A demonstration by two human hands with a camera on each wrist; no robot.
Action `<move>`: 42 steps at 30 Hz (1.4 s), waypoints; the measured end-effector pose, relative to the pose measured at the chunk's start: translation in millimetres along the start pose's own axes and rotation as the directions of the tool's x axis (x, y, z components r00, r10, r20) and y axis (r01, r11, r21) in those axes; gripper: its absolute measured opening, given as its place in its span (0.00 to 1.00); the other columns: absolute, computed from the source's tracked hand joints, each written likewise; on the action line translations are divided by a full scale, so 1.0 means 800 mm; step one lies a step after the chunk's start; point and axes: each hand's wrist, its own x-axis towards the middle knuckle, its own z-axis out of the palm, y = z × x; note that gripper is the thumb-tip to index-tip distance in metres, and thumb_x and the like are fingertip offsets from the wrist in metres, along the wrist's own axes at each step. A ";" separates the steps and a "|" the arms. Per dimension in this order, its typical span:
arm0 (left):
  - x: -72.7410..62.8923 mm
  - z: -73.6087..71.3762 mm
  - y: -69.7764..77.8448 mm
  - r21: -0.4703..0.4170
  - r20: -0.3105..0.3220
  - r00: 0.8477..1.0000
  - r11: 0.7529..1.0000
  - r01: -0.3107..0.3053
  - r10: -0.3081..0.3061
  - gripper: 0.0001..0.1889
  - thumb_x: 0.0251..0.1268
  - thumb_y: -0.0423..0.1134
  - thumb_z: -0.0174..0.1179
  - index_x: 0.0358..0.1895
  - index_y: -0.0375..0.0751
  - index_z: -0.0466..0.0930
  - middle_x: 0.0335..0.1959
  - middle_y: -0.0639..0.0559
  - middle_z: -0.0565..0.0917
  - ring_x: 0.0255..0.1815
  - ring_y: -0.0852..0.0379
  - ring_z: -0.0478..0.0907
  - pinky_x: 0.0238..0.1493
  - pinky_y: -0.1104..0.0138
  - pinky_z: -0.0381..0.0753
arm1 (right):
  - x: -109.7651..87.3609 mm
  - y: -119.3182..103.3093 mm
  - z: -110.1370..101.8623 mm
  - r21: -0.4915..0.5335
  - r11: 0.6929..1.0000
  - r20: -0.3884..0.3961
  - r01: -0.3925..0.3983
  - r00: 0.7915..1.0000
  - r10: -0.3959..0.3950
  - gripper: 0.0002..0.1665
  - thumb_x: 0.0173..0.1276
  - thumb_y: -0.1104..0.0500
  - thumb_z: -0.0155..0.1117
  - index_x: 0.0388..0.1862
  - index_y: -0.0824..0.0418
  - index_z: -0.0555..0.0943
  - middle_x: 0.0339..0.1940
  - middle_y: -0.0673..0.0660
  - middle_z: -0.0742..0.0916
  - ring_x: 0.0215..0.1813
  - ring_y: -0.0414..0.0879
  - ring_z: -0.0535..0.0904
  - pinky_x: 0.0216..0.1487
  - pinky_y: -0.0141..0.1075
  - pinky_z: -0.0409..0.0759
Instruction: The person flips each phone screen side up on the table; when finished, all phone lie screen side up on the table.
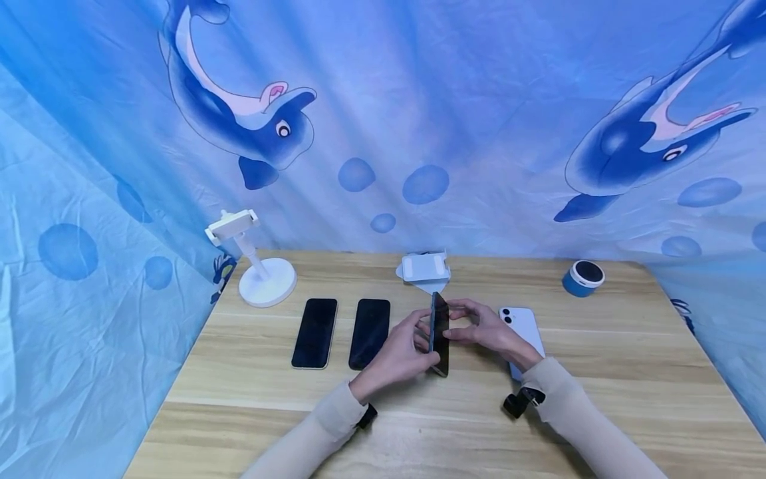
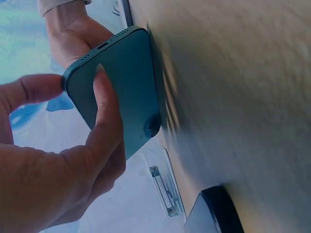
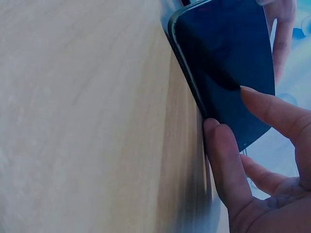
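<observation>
**Phone tipped up, both hands on it**

We have a slim rectangular teal-backed, black-glass phone (image 1: 440, 326) tilted up over the pale wood-grain table (image 1: 431, 432); can't tell if it touches. Left hand (image 1: 407, 349) fingers clamp one end, right hand (image 1: 486, 328) fingers pinch the other. Only left wrist gives us its charging port; only head, the white plastic round-based stand (image 1: 267, 282).

1. The head view is bright and fairly even, with soft shading in the folds of the dolphin-print curtain (image 1: 371, 100).
2. A soft shadow falls on the worktop (image 1: 431, 439) beneath the right sleeve (image 1: 592, 419); the light source is out of frame.
3. Both wrist views look dimmer and cooler.
4. At left wrist, wood grain blurs and shadow edges the smartphone (image 2: 138, 87).
5. At right wrist, its glossy screen (image 3: 233, 43) carries a darker reflection.
</observation>
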 end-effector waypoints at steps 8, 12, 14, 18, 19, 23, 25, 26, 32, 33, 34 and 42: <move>-0.001 -0.010 -0.003 -0.018 -0.029 0.997 0.998 0.064 -0.065 0.37 0.62 0.28 0.65 0.76 0.34 0.66 0.50 0.42 0.81 0.42 0.54 0.86 0.29 0.68 0.84 | 0.005 -0.001 0.008 -0.081 0.995 -0.049 0.053 0.997 -0.057 0.42 0.63 0.55 0.79 0.75 0.58 0.73 0.60 0.66 0.82 0.64 0.59 0.76 0.58 0.41 0.72; -0.002 -0.012 -0.008 0.022 -0.022 0.998 0.998 0.060 -0.060 0.37 0.60 0.26 0.67 0.75 0.29 0.66 0.48 0.38 0.82 0.38 0.55 0.87 0.31 0.70 0.82 | 0.005 -0.002 0.012 -0.116 0.992 -0.078 0.058 0.995 -0.067 0.43 0.61 0.58 0.80 0.73 0.62 0.74 0.55 0.66 0.83 0.64 0.59 0.76 0.62 0.44 0.71; -0.003 -0.012 -0.010 0.056 -0.022 0.998 0.996 0.062 -0.061 0.37 0.59 0.26 0.68 0.74 0.27 0.66 0.46 0.39 0.83 0.38 0.55 0.86 0.36 0.70 0.82 | 0.006 -0.001 0.014 -0.145 0.988 -0.098 0.044 0.993 -0.058 0.43 0.60 0.57 0.81 0.73 0.60 0.75 0.53 0.64 0.84 0.64 0.58 0.76 0.64 0.45 0.70; -0.004 -0.014 -0.014 0.115 -0.023 0.997 0.991 0.072 -0.069 0.37 0.58 0.27 0.71 0.72 0.26 0.68 0.44 0.41 0.83 0.39 0.56 0.85 0.45 0.67 0.81 | 0.008 0.001 0.018 -0.205 0.979 -0.132 0.016 0.990 -0.044 0.43 0.58 0.55 0.83 0.72 0.56 0.76 0.50 0.60 0.85 0.64 0.56 0.76 0.67 0.50 0.69; -0.004 -0.015 -0.015 0.124 -0.024 0.997 0.989 0.076 -0.073 0.37 0.57 0.27 0.72 0.71 0.26 0.69 0.44 0.42 0.83 0.39 0.56 0.85 0.46 0.66 0.81 | 0.008 0.001 0.018 -0.215 0.977 -0.138 0.010 0.990 -0.040 0.43 0.57 0.55 0.83 0.72 0.55 0.76 0.50 0.59 0.85 0.64 0.56 0.75 0.68 0.51 0.68; -0.004 -0.014 -0.018 0.134 -0.019 0.996 0.987 0.088 -0.086 0.38 0.55 0.27 0.73 0.71 0.25 0.69 0.45 0.42 0.82 0.40 0.55 0.84 0.46 0.67 0.82 | 0.006 0.000 0.021 -0.232 0.973 -0.153 -0.012 0.988 -0.024 0.44 0.57 0.54 0.83 0.72 0.54 0.76 0.52 0.58 0.85 0.64 0.56 0.75 0.68 0.52 0.68; -0.003 -0.014 -0.019 0.132 -0.015 0.995 0.986 0.098 -0.097 0.39 0.55 0.27 0.74 0.71 0.24 0.69 0.47 0.41 0.81 0.40 0.55 0.84 0.45 0.67 0.82 | 0.006 -0.002 0.021 -0.238 0.971 -0.158 -0.017 0.987 -0.022 0.44 0.57 0.54 0.83 0.72 0.53 0.76 0.52 0.58 0.85 0.63 0.55 0.75 0.67 0.51 0.68; -0.003 -0.014 -0.019 0.135 -0.015 0.995 0.986 0.101 -0.100 0.39 0.54 0.27 0.74 0.71 0.24 0.69 0.48 0.41 0.80 0.40 0.55 0.85 0.45 0.67 0.82 | 0.006 -0.002 0.021 -0.246 0.969 -0.160 -0.018 0.987 -0.022 0.44 0.57 0.54 0.83 0.72 0.53 0.76 0.52 0.58 0.85 0.63 0.55 0.75 0.66 0.51 0.69; -0.002 -0.015 -0.017 0.167 -0.021 0.994 0.980 0.109 -0.107 0.38 0.52 0.28 0.76 0.69 0.25 0.71 0.45 0.44 0.79 0.40 0.56 0.81 0.48 0.66 0.79 | 0.006 -0.006 0.023 -0.281 0.959 -0.173 -0.033 0.985 -0.016 0.43 0.57 0.53 0.83 0.72 0.51 0.77 0.52 0.56 0.86 0.60 0.53 0.76 0.62 0.48 0.70; -0.002 -0.015 -0.017 0.173 -0.020 0.994 0.978 0.113 -0.112 0.38 0.51 0.29 0.76 0.67 0.25 0.71 0.44 0.44 0.78 0.40 0.56 0.79 0.49 0.66 0.78 | 0.006 -0.006 0.023 -0.286 0.958 -0.172 -0.034 0.985 -0.016 0.43 0.57 0.53 0.83 0.72 0.50 0.77 0.52 0.55 0.86 0.59 0.53 0.76 0.61 0.47 0.70; -0.002 -0.015 -0.017 0.181 -0.019 0.993 0.977 0.114 -0.112 0.37 0.51 0.29 0.77 0.66 0.25 0.72 0.43 0.45 0.78 0.40 0.56 0.78 0.50 0.65 0.77 | 0.005 -0.006 0.023 -0.294 0.955 -0.172 -0.036 0.985 -0.016 0.43 0.57 0.53 0.83 0.72 0.50 0.77 0.52 0.55 0.86 0.59 0.52 0.77 0.60 0.46 0.70; 0.000 -0.015 -0.017 0.259 -0.018 0.992 0.958 0.122 -0.122 0.35 0.50 0.31 0.78 0.62 0.28 0.73 0.41 0.46 0.77 0.40 0.56 0.73 0.50 0.64 0.74 | 0.006 -0.008 0.024 -0.315 0.949 -0.173 -0.031 0.985 -0.025 0.43 0.56 0.53 0.84 0.71 0.49 0.77 0.51 0.53 0.86 0.58 0.52 0.77 0.59 0.44 0.70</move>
